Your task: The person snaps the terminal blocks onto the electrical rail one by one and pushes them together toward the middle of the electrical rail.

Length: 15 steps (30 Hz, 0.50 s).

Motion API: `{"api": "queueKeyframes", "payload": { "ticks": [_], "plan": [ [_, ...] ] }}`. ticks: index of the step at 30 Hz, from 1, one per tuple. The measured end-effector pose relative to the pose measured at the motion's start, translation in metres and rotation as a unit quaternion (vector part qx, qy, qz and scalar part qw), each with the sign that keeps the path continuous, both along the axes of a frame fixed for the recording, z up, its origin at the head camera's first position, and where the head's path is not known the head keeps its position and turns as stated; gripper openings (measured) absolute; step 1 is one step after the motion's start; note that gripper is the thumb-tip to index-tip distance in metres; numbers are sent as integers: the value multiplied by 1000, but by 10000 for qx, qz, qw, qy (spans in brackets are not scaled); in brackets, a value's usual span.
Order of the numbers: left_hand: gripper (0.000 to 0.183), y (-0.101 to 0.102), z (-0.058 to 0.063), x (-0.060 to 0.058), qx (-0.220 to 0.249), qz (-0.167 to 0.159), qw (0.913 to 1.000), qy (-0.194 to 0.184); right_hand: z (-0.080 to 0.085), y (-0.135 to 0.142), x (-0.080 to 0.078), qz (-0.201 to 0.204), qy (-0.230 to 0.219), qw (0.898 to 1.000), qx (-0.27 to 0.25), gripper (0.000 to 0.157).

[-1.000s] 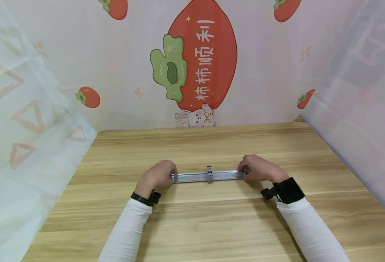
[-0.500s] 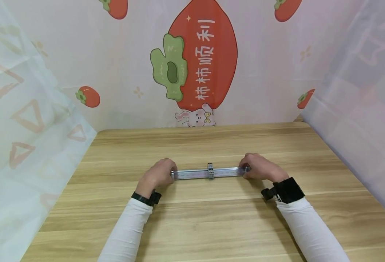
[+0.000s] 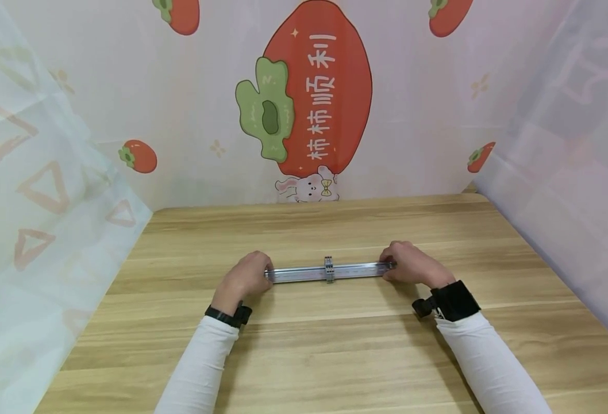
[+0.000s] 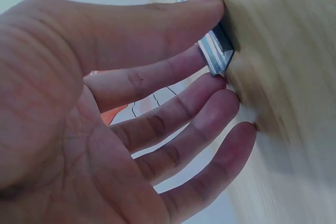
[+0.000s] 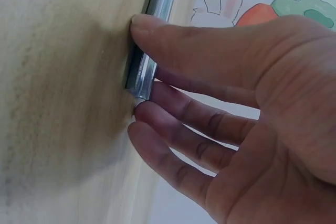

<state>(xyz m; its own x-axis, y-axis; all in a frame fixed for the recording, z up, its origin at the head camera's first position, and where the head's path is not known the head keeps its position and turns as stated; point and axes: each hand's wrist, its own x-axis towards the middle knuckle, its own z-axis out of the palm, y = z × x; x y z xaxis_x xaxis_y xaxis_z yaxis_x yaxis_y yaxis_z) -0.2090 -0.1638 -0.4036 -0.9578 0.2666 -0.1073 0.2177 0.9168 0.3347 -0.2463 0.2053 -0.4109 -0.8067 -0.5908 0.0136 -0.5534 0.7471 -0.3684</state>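
A silvery slotted DIN rail point(image 3: 299, 275) lies crosswise over the wooden table in the head view. Near its middle sits a small grey terminal block point(image 3: 329, 269). My left hand point(image 3: 248, 275) pinches the rail's left end between thumb and fingers; in the left wrist view the thumb crosses the metal rail point(image 4: 214, 51) near its cut end. At the other end my right hand point(image 3: 411, 264) holds the rail the same way. The right wrist view shows that thumb on the near side of the rail point(image 5: 143, 74), with fingertips behind and below it.
The wood-grain table point(image 3: 304, 351) stretches around both hands. A pale curtain printed with persimmons point(image 3: 330, 86) hangs behind its far edge, and white sheets point(image 3: 50, 190) hang along the left and right sides.
Both hands have shifted the rail slightly away from the body, with the terminal block on it. In the last half second the rail also slid a little left; both grips stayed on its ends.
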Motion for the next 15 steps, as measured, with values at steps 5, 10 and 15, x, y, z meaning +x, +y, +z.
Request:
{"api": "queueKeyframes", "payload": {
  "ticks": [5, 10, 15],
  "plan": [
    [14, -2, 2, 1, 55, 133, 9999, -60, -2, -1, -2, -127, -115, 9998, -42, 23],
    [14, -4, 4, 2, 61, 228, 9997, -89, -5, -2, -4, -248, -165, 9995, -98, 27],
    [14, -5, 5, 2, 80, 298, 9994, -126, -6, -3, -4, -315, -164, 9992, -166, 30]
  ]
}}
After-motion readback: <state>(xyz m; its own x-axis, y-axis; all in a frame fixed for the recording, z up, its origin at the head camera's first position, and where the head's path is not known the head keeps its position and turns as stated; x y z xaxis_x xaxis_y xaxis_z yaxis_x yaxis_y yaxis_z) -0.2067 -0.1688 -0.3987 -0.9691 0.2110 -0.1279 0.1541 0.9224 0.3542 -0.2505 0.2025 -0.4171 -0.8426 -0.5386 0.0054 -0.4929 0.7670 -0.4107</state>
